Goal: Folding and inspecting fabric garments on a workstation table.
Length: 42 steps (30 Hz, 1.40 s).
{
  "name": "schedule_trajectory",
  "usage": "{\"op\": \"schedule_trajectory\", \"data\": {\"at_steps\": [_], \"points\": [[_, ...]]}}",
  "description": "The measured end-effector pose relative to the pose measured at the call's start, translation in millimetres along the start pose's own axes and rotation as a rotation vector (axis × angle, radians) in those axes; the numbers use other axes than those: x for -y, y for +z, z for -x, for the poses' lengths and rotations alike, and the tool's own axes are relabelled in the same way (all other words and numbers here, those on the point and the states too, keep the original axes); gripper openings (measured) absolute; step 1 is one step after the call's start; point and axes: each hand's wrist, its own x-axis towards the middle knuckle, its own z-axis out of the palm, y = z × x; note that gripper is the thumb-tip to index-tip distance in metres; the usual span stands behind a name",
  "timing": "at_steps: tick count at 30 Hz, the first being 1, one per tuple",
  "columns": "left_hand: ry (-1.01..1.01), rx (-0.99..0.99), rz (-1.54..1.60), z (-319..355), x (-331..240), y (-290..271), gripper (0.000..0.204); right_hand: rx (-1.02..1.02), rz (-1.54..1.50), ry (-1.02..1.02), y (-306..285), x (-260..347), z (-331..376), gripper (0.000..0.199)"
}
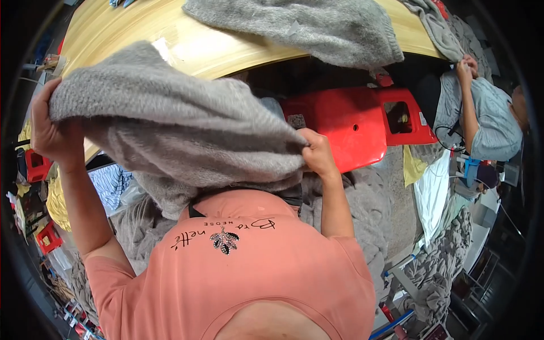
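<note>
A grey fuzzy knit garment point(187, 119) is stretched across in front of me, raised above my lap, and its near part hangs down. My left hand point(55, 127) grips its left end, the thumb up along the edge and the other fingers partly hidden by the cloth. At the right end, my right hand point(318, 152) is closed in a fist around a bunched edge. Another grey knit piece point(306, 28) lies on the wooden table point(209, 54), partly hanging over its near edge.
A red plastic stool point(345, 127) stands right of my right hand. Grey cloth heaps point(362, 212) lie around me. Further right, a co-worker point(487, 113) handles grey cloth at the table's end. Blue-striped cloth point(110, 184) and a yellow bundle point(58, 204) sit at left.
</note>
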Motion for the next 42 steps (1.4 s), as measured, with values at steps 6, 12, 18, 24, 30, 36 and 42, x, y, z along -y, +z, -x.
{"op": "schedule_trajectory", "data": {"at_steps": [6,12,18,24,30,36,42], "points": [[0.222,1.486,0.024,40.1,-57.0,19.3,0.032,-0.675,-0.167,-0.233,-11.7,29.0,10.2,0.032],[0.316,0.868,0.672,8.6,-126.6,73.9,0.051,-0.232,0.112,-0.727,-20.4,109.1,24.4,0.029],[0.443,1.312,0.656,15.9,-130.5,111.7,0.034,-0.237,0.056,-0.477,-32.0,118.0,34.4,0.029],[0.276,1.094,0.161,33.4,-59.8,100.1,0.018,0.340,0.410,0.047,-10.9,-2.7,44.8,0.015],[-0.065,0.323,0.325,-3.8,-51.3,101.8,0.035,-0.248,-0.363,0.079,-19.6,-15.0,38.3,0.030],[-0.328,0.123,0.416,-101.4,-118.4,100.2,0.011,-1.117,-0.357,-0.136,-54.5,6.9,33.2,0.020],[0.084,0.967,0.277,29.8,-130.1,167.9,0.009,-0.809,0.162,0.309,-29.7,-61.5,60.1,0.038]]}}
